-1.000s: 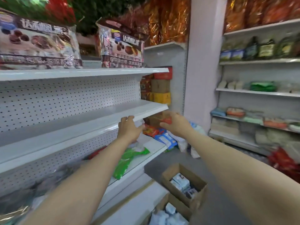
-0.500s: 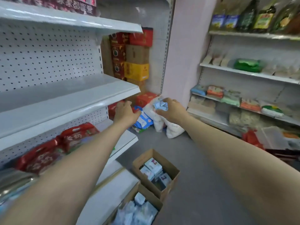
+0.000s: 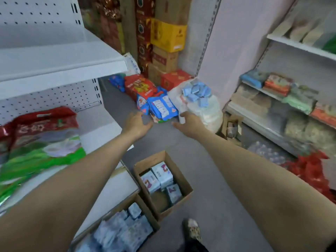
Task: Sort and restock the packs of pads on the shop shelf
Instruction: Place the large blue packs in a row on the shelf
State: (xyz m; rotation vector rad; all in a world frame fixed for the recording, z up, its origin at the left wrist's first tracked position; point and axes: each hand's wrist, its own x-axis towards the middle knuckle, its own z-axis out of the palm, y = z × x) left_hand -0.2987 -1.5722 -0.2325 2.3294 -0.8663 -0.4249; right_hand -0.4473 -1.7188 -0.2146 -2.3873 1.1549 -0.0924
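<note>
Both my arms stretch out over the grey floor. My left hand (image 3: 137,122) is open, fingers spread, just short of a heap of blue packs of pads (image 3: 161,108) lying on the floor. My right hand (image 3: 189,124) is open too, beside a white plastic bag (image 3: 209,113) topped with small light-blue packs (image 3: 197,92); its thumb lies at the bag's lower edge. Below my arms an open cardboard box (image 3: 181,180) holds several pale pad packs, and a second box (image 3: 125,231) of packs stands nearer me. An empty white shelf (image 3: 60,64) is at the left.
The lower left shelf carries red and green bags (image 3: 41,135). Stacked cartons (image 3: 167,35) and a red pack (image 3: 138,86) fill the far corner. A stocked shelving unit (image 3: 291,99) lines the right side, with red bags (image 3: 309,170) on the floor. My shoe (image 3: 192,230) is near the boxes.
My view has tilted down from the shelves to the floor. Both hands have dropped from the middle shelf's edge toward the blue packs and white bag.
</note>
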